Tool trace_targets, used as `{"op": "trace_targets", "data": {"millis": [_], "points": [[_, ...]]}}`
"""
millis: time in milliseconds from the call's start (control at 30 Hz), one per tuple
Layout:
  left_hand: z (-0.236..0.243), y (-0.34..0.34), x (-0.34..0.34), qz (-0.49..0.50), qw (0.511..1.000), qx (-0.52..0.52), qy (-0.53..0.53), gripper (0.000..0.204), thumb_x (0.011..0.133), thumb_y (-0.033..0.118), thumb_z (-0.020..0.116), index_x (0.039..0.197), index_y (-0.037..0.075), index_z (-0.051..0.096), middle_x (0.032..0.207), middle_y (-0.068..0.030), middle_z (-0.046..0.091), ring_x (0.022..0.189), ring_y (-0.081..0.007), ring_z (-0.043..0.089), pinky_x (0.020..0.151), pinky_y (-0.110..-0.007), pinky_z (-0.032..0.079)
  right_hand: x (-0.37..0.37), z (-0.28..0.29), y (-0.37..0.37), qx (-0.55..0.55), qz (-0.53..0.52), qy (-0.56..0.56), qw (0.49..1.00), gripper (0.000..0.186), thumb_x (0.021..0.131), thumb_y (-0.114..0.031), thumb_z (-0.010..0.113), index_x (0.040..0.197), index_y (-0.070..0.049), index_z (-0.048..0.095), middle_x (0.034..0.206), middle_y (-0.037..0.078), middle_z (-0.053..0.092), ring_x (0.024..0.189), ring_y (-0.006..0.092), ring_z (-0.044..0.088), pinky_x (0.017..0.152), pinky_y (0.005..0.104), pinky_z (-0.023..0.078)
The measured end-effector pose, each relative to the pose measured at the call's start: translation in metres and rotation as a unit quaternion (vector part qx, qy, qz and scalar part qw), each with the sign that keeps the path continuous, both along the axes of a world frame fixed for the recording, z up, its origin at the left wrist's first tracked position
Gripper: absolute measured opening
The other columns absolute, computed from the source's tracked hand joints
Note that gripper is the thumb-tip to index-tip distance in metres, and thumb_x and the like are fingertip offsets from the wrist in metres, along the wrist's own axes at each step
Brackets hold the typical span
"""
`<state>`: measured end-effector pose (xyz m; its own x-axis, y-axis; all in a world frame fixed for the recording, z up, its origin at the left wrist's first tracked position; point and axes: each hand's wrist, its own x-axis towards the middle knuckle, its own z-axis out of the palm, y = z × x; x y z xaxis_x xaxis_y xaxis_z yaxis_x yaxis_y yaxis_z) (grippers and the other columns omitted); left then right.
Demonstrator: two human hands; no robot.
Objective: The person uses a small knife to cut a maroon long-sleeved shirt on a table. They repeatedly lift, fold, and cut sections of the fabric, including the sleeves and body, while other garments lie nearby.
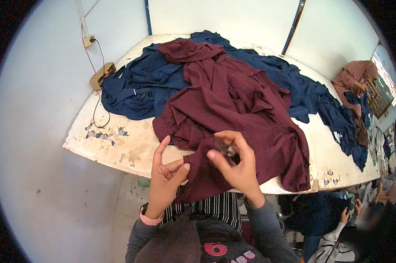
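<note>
A large maroon cloth garment [233, 96] lies in loose folds over the table, its near end hanging over the front edge toward my lap. My left hand [166, 177] pinches the edge of this cloth between thumb and fingers, while its index finger points up. Just to the right, above the cloth, my right hand [236, 163] is closed around small dark thread snips [226, 150]. They are blurred and partly covered by the fingers, so their blades cannot be made out clearly.
Dark blue garments [141, 83] are heaped behind and along both sides of the maroon one. The worn white table [114, 153] has peeling patches. A power strip [102, 76] with cables sits at the left wall. Other people [355, 79] work at the right.
</note>
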<state>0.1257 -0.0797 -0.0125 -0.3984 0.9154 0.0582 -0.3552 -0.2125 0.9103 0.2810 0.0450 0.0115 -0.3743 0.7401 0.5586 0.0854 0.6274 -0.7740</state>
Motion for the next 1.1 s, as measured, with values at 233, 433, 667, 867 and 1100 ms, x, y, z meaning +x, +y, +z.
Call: {"op": "trace_targets", "data": {"millis": [233, 433, 667, 867, 1100], "points": [[0.003, 0.007, 0.017, 0.047, 0.997, -0.001, 0.057, 0.090, 0.098, -0.008, 0.062, 0.165, 0.015, 0.006, 0.107, -0.0140, 0.074, 0.085, -0.0040, 0.066, 0.073, -0.018, 0.052, 0.012, -0.017, -0.029, -0.079, 0.042, -0.059, 0.994, 0.028, 0.089, -0.025, 0.080, 0.101, -0.006, 0.063, 0.079, 0.009, 0.070, 0.070, 0.0239, 0.071, 0.064, 0.0344, 0.053], [-0.001, 0.004, 0.025, 0.029, 0.998, 0.018, 0.057, 0.092, 0.098, -0.008, 0.061, 0.165, 0.014, 0.002, 0.116, -0.0216, 0.073, 0.096, -0.0102, 0.070, 0.079, -0.020, 0.055, 0.003, -0.019, -0.037, 0.001, -0.001, -0.048, 0.999, 0.023, 0.089, -0.019, 0.080, 0.097, -0.004, 0.065, 0.079, 0.009, 0.071, 0.071, 0.0204, 0.070, 0.064, 0.0316, 0.052], [-0.016, 0.001, 0.027, 0.121, 0.975, 0.023, 0.183, 0.079, 0.098, -0.006, 0.061, 0.161, 0.000, 0.014, 0.121, -0.0207, 0.073, 0.097, -0.0136, 0.072, 0.080, -0.025, 0.056, 0.013, -0.002, -0.038, -0.041, 0.030, -0.103, 0.993, 0.019, 0.090, -0.009, 0.078, 0.096, 0.001, 0.063, 0.074, 0.007, 0.068, 0.068, 0.0084, 0.063, 0.063, 0.0252, 0.048], [-0.016, -0.004, 0.024, 0.164, 0.861, -0.023, 0.481, 0.064, 0.096, -0.003, 0.065, 0.153, -0.005, 0.034, 0.123, -0.0129, 0.075, 0.093, -0.0161, 0.075, 0.076, -0.029, 0.056, 0.016, -0.010, -0.031, -0.090, 0.064, -0.125, 0.986, 0.017, 0.092, -0.008, 0.076, 0.096, 0.002, 0.063, 0.076, 0.007, 0.070, 0.072, 0.0087, 0.065, 0.067, 0.0264, 0.050], [-0.025, 0.000, 0.024, 0.196, 0.838, 0.023, 0.508, 0.065, 0.096, -0.003, 0.064, 0.152, -0.007, 0.032, 0.120, -0.0139, 0.075, 0.094, -0.0202, 0.076, 0.077, -0.028, 0.057, 0.015, -0.020, -0.028, -0.136, 0.086, -0.104, 0.981, 0.015, 0.094, -0.008, 0.074, 0.096, 0.002, 0.063, 0.082, 0.006, 0.071, 0.078, 0.0081, 0.065, 0.070, 0.0251, 0.051]]}}
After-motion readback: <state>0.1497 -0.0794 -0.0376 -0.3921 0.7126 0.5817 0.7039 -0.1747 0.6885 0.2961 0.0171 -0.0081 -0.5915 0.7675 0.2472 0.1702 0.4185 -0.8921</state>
